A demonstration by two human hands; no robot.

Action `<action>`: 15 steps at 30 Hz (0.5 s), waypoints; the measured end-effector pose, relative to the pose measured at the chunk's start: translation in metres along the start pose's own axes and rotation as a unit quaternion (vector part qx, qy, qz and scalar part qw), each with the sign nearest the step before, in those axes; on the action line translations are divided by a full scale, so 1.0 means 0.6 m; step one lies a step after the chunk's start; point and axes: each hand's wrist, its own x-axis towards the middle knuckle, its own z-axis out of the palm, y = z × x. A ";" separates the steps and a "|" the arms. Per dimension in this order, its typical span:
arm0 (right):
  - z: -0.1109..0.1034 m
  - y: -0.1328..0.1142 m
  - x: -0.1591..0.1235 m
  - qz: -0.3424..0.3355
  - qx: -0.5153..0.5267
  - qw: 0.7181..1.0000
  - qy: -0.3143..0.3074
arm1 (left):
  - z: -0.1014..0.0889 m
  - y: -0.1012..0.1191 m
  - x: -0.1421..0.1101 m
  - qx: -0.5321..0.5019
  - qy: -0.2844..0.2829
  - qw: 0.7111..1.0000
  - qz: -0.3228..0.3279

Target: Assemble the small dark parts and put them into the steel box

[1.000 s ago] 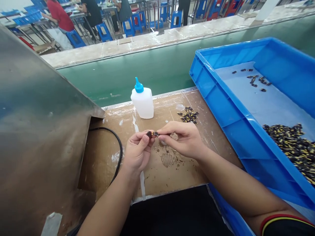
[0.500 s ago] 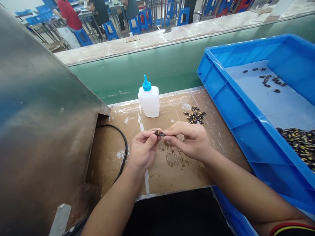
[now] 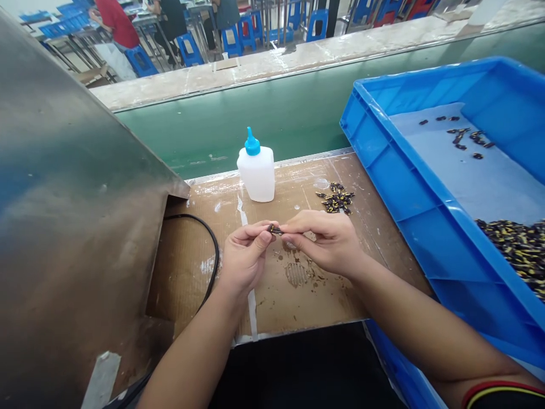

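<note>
Between my hands is a small black and yellow part [image 3: 275, 229], too small to name more closely. My left hand [image 3: 249, 250] pinches its left end between thumb and forefinger. My right hand [image 3: 326, 238] is closed at its right end, thumb and fingertips together; the fingers partly hide the part. Just behind my hands a white squeeze bottle [image 3: 258, 175] with a blue nozzle cap stands upright on the cardboard-covered table [image 3: 293, 312]. A small pile of similar black and yellow parts [image 3: 336, 200] lies beyond my right hand.
On the right stands a large blue crate [image 3: 395, 165] holding many more such parts and a pale sheet. A metal housing [image 3: 85, 199] fills the left side, with a black cable [image 3: 216, 244] beside it. Behind the table runs a green belt [image 3: 204, 130]; people and blue stools are farther back.
Both hands keep nearly the same pose around the small part, which seems turned slightly. The whole view has shifted a little; bottle, pile and crate stay in place.
</note>
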 end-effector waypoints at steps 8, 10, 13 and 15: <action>0.004 0.003 0.000 -0.014 0.015 1.000 0.001 | 0.003 0.002 0.001 -0.004 0.007 1.000 -0.006; 0.005 0.002 0.001 -0.024 0.001 1.000 0.005 | 0.004 0.002 0.001 0.002 0.014 1.000 -0.006; 0.007 0.000 0.002 -0.038 -0.025 0.999 0.014 | 0.001 -0.001 0.001 0.016 0.017 1.000 0.010; 0.008 -0.001 0.002 -0.047 -0.042 0.998 0.017 | -0.003 -0.004 -0.001 0.039 0.018 0.998 0.036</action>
